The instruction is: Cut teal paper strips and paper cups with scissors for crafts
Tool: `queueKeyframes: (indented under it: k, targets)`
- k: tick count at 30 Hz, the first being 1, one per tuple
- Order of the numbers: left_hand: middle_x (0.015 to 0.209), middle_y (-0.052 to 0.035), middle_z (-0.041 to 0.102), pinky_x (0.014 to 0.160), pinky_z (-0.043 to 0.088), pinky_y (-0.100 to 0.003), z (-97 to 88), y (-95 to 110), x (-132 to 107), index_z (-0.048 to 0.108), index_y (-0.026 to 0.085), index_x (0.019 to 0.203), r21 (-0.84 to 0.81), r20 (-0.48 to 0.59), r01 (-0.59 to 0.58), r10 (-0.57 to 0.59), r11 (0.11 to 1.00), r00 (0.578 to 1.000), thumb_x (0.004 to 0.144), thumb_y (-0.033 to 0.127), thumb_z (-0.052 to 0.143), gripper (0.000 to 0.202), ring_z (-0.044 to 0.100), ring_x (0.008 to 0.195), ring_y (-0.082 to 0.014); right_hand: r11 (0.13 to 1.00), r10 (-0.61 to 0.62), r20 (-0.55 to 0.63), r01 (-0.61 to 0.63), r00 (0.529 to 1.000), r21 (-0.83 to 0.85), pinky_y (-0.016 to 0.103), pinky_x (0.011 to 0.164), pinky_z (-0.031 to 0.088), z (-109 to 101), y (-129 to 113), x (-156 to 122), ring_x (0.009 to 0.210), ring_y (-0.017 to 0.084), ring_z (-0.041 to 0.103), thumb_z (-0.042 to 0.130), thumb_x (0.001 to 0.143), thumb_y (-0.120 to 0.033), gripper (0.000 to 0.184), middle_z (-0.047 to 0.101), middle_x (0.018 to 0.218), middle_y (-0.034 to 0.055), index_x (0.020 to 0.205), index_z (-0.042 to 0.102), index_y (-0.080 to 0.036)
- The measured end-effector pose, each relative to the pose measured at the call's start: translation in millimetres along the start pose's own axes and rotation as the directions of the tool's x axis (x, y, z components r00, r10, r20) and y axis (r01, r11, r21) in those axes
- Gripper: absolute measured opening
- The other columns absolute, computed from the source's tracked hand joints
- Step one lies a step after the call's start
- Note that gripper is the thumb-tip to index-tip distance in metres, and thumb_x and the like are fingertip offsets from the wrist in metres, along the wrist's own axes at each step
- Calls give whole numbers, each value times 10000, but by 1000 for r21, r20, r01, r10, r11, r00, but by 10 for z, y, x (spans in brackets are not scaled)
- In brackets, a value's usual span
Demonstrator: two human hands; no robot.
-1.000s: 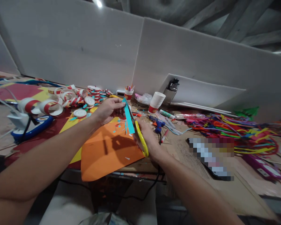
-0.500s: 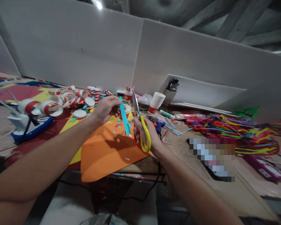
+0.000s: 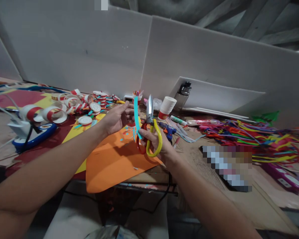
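One long front edge of the table (image 3: 1, 129) crosses below the work, and the near end of an orange sheet (image 3: 109, 169) hangs past it; a white panel (image 3: 69, 49) rises along the far side; open room lies in the air above the sheet, and brown cardboard (image 3: 189, 162) spreads to the right. A narrow turquoise strip (image 3: 136, 111) stands nearly upright between the two hands, slightly bowed, its lower end against the right thumb; the right hand (image 3: 155, 137) grasps scissors (image 3: 149, 119) with one red and one yellow handle, fingers curled through the loops, blades together and pointing up; the left hand (image 3: 117, 119) is half-curled just beside the strip, and I cannot tell whether its fingers grip it. Turquoise scraps (image 3: 121, 139) dot the sheet; a cup of pens (image 3: 137, 98) sits behind the strip's upper end, partly covered by it; a blue glue gun (image 3: 169, 131) lies just beyond the right hand, near a stack of paper cups (image 3: 168, 105) and a bottle (image 3: 182, 98); bright fuzzy stems (image 3: 254, 139) heap up at far right; cut red-and-white rings (image 3: 72, 101) and a blue power strip (image 3: 46, 132) crowd the left.
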State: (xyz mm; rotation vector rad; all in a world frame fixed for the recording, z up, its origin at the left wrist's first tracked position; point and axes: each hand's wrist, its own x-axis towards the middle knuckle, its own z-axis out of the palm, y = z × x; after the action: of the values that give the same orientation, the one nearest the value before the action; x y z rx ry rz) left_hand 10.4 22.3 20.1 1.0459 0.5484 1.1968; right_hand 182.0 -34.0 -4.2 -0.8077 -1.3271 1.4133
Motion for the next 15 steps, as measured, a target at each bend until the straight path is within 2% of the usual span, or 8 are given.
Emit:
queueKeyframes:
  k: [2, 4, 8, 12, 15]
  targets:
    - [850, -87, 729, 669, 538, -277, -9, -22, -8, 645, 142, 953, 1, 88, 65, -65, 998, 994, 816, 370, 703, 272, 692, 738, -161, 997, -2, 32, -1, 999, 78, 177, 412, 392, 15, -42, 8, 477, 57, 451, 767, 711, -344, 337, 520, 642, -62, 913, 539, -201]
    - [902, -91, 736, 718, 535, -271, -11, -41, -27, 674, 146, 987, 38, 160, 90, -95, 995, 983, 746, 303, 782, 307, 696, 802, -165, 989, -5, 68, -5, 998, 149, 172, 422, 379, 27, -77, 15, 519, 56, 429, 767, 700, -324, 322, 521, 686, -49, 906, 553, -200]
    - [818, -60, 716, 679, 504, -213, -11, -54, -64, 706, 129, 851, 115, 222, 46, -71, 992, 973, 682, 264, 830, 250, 658, 710, -115, 972, 23, 101, -46, 995, 229, 161, 420, 342, 31, -93, 23, 521, 55, 403, 796, 660, -300, 365, 505, 660, -58, 913, 551, -207]
    - [700, -48, 671, 590, 481, -206, -26, -18, -56, 681, 104, 755, 146, 173, 42, -67, 988, 983, 680, 271, 807, 222, 612, 594, -97, 971, 67, 100, -88, 993, 222, 165, 434, 355, 16, -56, 37, 540, 72, 450, 757, 700, -394, 357, 549, 672, -36, 920, 545, -209]
    - [645, -24, 643, 559, 487, -219, -62, 50, -24, 642, 116, 702, 119, 47, 13, -19, 993, 999, 666, 225, 763, 166, 590, 550, -98, 988, 131, 56, -135, 990, 77, 195, 434, 383, -1, -15, 48, 510, 88, 465, 669, 742, -398, 263, 540, 637, -25, 821, 515, -201]
